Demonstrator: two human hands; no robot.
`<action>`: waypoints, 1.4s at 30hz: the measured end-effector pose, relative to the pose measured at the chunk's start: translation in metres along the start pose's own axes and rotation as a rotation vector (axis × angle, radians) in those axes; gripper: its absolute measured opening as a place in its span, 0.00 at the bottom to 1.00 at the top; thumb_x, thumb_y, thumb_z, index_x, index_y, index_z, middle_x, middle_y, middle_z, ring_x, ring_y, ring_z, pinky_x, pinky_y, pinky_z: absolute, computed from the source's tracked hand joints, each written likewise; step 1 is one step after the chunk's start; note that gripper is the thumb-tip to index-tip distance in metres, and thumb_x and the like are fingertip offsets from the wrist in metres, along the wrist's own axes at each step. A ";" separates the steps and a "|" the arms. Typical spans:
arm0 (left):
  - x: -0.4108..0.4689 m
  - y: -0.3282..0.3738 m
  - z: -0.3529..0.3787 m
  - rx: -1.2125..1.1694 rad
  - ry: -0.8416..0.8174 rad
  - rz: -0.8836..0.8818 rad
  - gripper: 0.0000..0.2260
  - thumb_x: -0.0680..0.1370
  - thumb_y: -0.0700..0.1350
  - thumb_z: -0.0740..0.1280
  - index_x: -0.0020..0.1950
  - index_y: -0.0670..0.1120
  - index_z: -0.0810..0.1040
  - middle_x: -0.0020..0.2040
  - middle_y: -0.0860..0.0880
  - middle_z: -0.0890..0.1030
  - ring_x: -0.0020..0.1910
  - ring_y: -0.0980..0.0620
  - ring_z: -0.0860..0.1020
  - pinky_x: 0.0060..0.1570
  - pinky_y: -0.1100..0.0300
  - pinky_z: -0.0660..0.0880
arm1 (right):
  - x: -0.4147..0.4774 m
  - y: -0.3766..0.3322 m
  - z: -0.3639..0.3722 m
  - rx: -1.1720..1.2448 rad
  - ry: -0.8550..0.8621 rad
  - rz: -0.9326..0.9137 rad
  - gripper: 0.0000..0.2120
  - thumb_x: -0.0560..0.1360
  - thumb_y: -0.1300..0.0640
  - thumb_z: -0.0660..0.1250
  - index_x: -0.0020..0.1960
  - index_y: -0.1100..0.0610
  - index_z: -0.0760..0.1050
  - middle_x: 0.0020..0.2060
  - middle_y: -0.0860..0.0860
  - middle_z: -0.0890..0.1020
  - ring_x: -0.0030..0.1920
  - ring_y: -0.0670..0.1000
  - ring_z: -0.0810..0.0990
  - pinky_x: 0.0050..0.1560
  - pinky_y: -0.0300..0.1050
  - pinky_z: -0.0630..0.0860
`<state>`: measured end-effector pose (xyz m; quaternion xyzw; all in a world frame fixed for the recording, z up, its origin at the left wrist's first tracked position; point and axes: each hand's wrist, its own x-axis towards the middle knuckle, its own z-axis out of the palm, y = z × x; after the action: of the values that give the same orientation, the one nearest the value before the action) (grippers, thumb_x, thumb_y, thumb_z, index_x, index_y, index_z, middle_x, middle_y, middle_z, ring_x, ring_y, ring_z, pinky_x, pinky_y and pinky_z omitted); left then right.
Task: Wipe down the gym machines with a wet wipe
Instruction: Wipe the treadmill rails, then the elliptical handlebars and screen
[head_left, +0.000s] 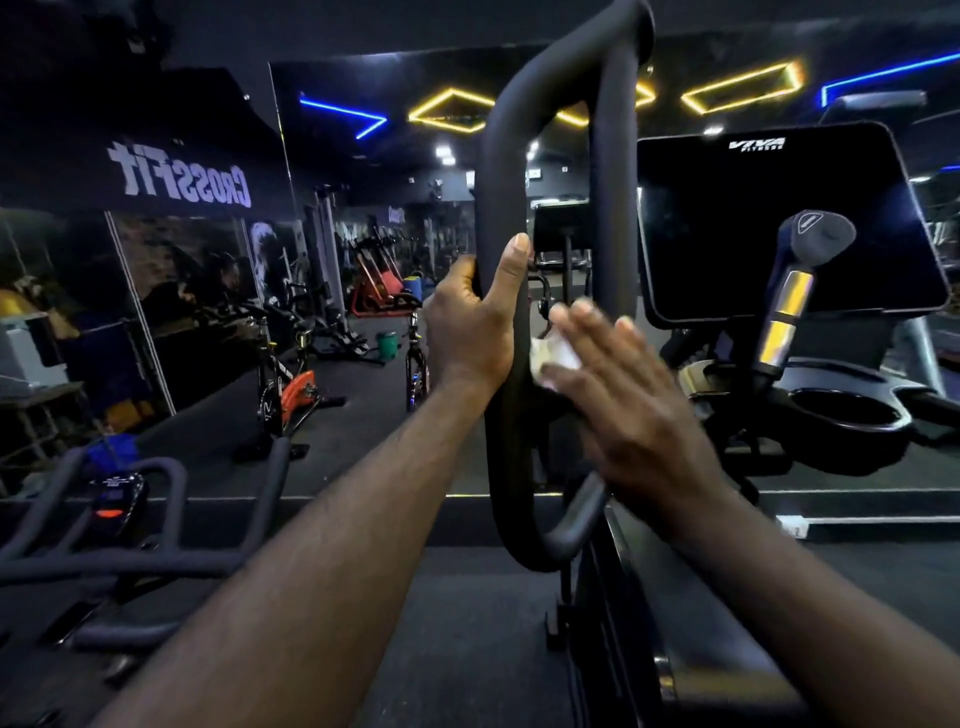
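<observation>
Left hand (475, 325) first: fingers clenched round the left upright of the handle loop (501, 156), thumb lying up along the bar, steadying it. Loop's long axis runs near-vertical, top far, bottom bend near. Just right of that grip, the wet wipe (555, 356) sits against the inner face of the same upright, in the gap between the two bars. Right hand (641, 410), blurred, covers it with fingers straight and spread, pressing, forearm reaching in from the near right; the stroke likely runs along the bar

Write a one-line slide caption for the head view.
Left hand grips the looped black handlebar while the right hand presses a white wipe to its inner side.
</observation>
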<state>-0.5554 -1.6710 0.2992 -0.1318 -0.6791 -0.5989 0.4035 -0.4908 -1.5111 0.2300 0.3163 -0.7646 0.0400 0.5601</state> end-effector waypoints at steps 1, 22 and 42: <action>0.000 0.001 0.000 -0.014 -0.002 -0.002 0.16 0.80 0.65 0.69 0.43 0.54 0.81 0.33 0.59 0.82 0.34 0.61 0.79 0.40 0.58 0.77 | 0.006 0.009 -0.003 -0.020 0.035 0.032 0.14 0.84 0.67 0.60 0.65 0.64 0.80 0.75 0.61 0.72 0.79 0.60 0.67 0.75 0.64 0.67; 0.003 -0.005 -0.001 -0.267 -0.144 -0.058 0.14 0.80 0.62 0.71 0.54 0.52 0.83 0.44 0.57 0.86 0.44 0.61 0.84 0.48 0.58 0.81 | -0.003 -0.012 0.001 -0.175 0.194 0.305 0.17 0.74 0.71 0.72 0.61 0.61 0.84 0.54 0.60 0.81 0.55 0.62 0.79 0.63 0.50 0.76; 0.006 -0.008 -0.007 -0.302 -0.245 -0.067 0.14 0.80 0.66 0.69 0.52 0.56 0.79 0.45 0.57 0.84 0.43 0.63 0.80 0.39 0.74 0.71 | 0.024 -0.066 0.047 0.861 0.839 1.465 0.09 0.85 0.65 0.62 0.63 0.61 0.76 0.51 0.54 0.86 0.50 0.48 0.83 0.52 0.42 0.80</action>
<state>-0.5612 -1.6814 0.2976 -0.2398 -0.6297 -0.6865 0.2733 -0.4989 -1.5942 0.2147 -0.1030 -0.4288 0.7708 0.4598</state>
